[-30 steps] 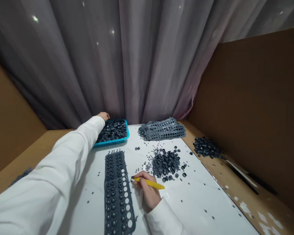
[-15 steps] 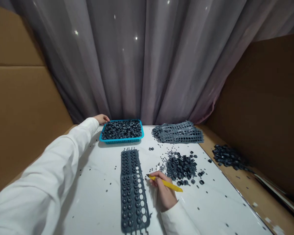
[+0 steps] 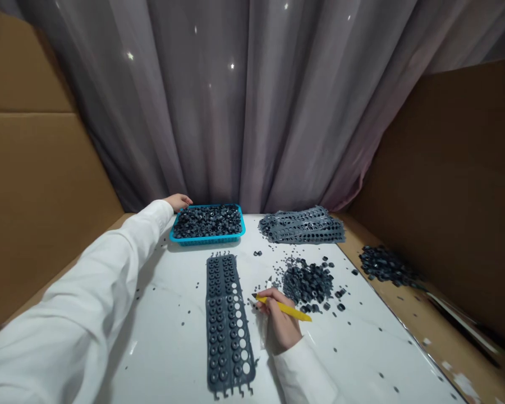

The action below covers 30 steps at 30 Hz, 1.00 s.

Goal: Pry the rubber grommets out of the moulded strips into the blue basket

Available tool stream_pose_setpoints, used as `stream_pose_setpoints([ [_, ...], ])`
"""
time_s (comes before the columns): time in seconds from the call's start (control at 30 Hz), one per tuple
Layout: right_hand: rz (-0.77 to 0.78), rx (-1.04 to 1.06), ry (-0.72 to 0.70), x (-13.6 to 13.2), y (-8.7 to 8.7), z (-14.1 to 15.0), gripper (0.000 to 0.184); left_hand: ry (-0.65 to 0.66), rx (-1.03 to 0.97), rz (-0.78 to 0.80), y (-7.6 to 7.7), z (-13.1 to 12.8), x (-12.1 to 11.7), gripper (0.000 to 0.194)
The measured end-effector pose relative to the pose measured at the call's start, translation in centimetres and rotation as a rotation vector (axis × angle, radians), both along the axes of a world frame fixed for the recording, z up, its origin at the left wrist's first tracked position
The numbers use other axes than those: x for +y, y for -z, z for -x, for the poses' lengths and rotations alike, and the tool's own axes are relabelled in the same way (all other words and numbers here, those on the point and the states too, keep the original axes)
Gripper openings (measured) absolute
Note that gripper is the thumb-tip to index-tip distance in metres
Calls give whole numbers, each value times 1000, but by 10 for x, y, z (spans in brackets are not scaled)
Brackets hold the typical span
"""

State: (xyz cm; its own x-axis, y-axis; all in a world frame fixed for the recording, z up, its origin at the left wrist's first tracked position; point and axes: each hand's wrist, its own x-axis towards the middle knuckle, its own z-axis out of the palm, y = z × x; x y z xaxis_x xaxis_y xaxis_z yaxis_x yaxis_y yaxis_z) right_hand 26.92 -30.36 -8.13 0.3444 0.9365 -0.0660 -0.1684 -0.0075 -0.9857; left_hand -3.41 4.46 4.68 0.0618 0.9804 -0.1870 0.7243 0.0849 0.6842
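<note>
My left hand (image 3: 179, 202) is at the far left corner of a blue plastic basket (image 3: 210, 241), its fingers stretched out along the rim; they look open, though the undersides are hidden. Small black rubber rings (image 3: 208, 221) fill the basket. My right hand (image 3: 281, 320) is closed around a yellow pen-shaped tool with a dark pointed tip (image 3: 292, 311). That tip points left, towards a dark rubber sheet (image 3: 222, 296) lying lengthwise before me. Rows of raised rings cover the sheet, and its right column shows a run of round white holes (image 3: 239, 323).
Right of my right hand lies a heap of black rubber pieces (image 3: 308, 283). Punched-out sheets (image 3: 305, 225) are stacked at the back right. Another dark pile (image 3: 385, 265) lies on cardboard beyond the table edge. A white pen-like item (image 3: 269, 283) and small scraps lie nearby.
My left hand has shifted slightly right along the basket's far corner. The right hand keeps hold of the yellow tool, almost still. The whole view has shifted a little.
</note>
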Motion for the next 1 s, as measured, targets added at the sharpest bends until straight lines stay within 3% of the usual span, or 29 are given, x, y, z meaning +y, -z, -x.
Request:
stream_pose_setpoints([
  [0.27,-9,16,-2,1,-1,1,20,64,-121,-17,2,3,-11,62],
  [0.43,-15,28,25,2,-3,0,20,149,-184,-84,-6,2,-22,65],
  [0.57,-14,24,16,2,-7,0,19,198,-213,-225,-15,1,-40,64],
  [0.63,-14,31,20,2,-10,0,18,212,-221,-297,-13,-5,-63,62],
  [0.73,-14,59,23,2,-13,-1,17,273,-196,-372,3,-20,-128,47],
  [0.87,-18,84,40,2,-15,-2,15,568,58,-423,42,-28,-222,24],
  [0.9,-17,87,45,2,-15,-2,15,540,133,-402,52,-23,-234,20],
  [1.0,-14,94,46,3,-14,-3,14,142,315,-347,70,12,-228,19],
])
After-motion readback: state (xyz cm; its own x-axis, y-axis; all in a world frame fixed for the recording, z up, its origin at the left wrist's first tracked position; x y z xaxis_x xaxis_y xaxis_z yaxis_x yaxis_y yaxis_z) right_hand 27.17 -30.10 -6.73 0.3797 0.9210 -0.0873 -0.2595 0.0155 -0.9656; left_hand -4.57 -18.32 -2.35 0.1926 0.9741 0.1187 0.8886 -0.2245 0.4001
